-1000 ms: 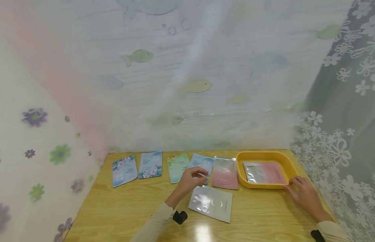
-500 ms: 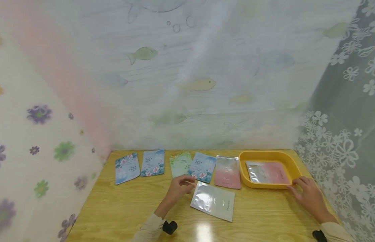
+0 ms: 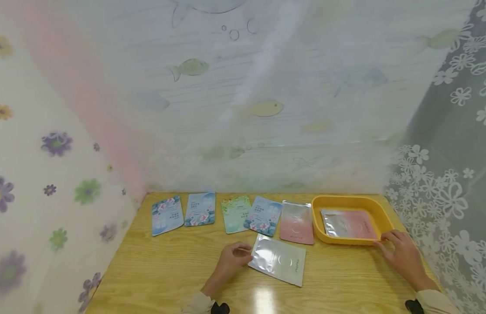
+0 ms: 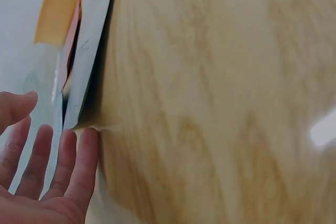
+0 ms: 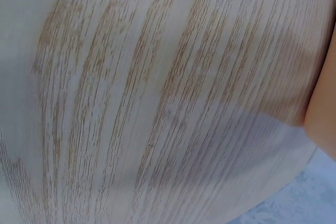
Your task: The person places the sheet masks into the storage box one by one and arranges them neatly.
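A silver foil sachet lies slightly turned on the table. My left hand is at its left edge, fingers loosely bent and fingertips right by the foil. In the left wrist view, the thumb and fingers are spread apart close to the near end of the sachet. At the front right corner of a yellow plastic tray, my right hand holds the rim between thumb and fingers. Inside the tray lies a pink and silver sachet.
Along the back of the table lie a pink and silver sachet, a blue floral one overlapping a green one, and two more blue sachets further left. A patterned curtain hangs behind.
My left hand has moved left and toward me, from over the blue sachet to the silver sachet's left edge. My right hand stays at the tray's corner.
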{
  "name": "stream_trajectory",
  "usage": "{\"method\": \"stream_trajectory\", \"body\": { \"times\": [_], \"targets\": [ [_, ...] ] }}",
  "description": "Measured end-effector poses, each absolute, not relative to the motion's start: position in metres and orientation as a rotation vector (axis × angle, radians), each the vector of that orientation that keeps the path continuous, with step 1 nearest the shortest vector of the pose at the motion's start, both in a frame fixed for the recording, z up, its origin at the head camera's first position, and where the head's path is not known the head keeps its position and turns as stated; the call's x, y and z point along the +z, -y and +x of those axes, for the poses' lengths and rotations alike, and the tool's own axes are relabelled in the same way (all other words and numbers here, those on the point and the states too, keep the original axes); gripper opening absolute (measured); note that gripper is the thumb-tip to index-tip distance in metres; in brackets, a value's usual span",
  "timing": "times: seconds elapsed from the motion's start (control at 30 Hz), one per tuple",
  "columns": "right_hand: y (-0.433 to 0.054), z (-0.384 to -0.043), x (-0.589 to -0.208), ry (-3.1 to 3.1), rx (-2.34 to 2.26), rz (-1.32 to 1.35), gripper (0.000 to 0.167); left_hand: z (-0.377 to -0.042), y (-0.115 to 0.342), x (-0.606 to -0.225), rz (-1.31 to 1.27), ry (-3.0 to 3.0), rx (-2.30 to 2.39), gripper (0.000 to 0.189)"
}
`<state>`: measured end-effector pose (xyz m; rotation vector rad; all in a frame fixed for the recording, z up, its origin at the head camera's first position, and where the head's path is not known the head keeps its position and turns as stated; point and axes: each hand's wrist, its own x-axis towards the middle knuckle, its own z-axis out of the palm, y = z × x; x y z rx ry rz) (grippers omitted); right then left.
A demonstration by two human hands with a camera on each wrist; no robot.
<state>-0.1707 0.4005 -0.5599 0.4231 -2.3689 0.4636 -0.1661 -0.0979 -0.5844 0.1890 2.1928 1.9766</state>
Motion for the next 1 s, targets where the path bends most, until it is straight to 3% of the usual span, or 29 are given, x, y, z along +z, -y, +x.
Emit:
{"method": "stream_trajectory", "body": {
  "times": [0.47,1.0],
  "targets": [
    [-0.399,-0.170,-0.559,2.377,0.485,0.388,0.028,-0.153,0.074,-0.594,0.006,-2.549,1.931,0.023],
    [-0.401,-0.171,-0.561,2.374,0.498,0.378,0.027,-0.147,0.064,-0.578,-0.093,-2.207,1.954,0.020]
  ]
}}
